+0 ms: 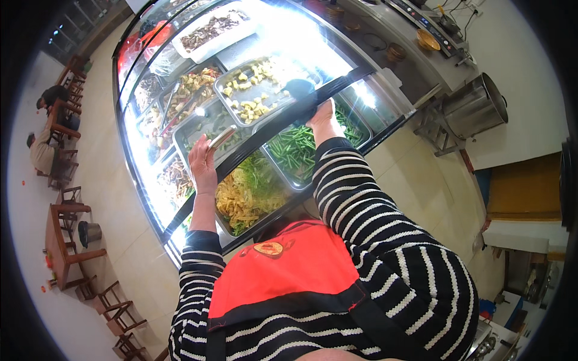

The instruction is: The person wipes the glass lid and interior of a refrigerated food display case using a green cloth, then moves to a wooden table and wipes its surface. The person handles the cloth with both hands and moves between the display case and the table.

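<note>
My left hand (203, 163) is inside the lit display case, closed on the end of a pale, shiny utensil handle (223, 137) over a metal tray (183, 143) with a little green food in it. My right hand (324, 114) reaches in over a tray of cut green beans (289, 147). Its fingers are curled and partly hidden by the case's black frame bar (265, 135). Just past them a dark, round thing (299, 88) hangs over a tray of pale cubes (253, 90); glare blurs it. Below my left wrist lies a tray of yellow shreds and greens (250, 192).
Other food trays, one a white tray (211, 33), fill the curved glass case (123, 114). At right stand a large steel pot (478, 108) on a metal stand (436, 126) and a counter (421, 60). At left are wooden tables (57, 240), stools (117, 307) and seated people (45, 150).
</note>
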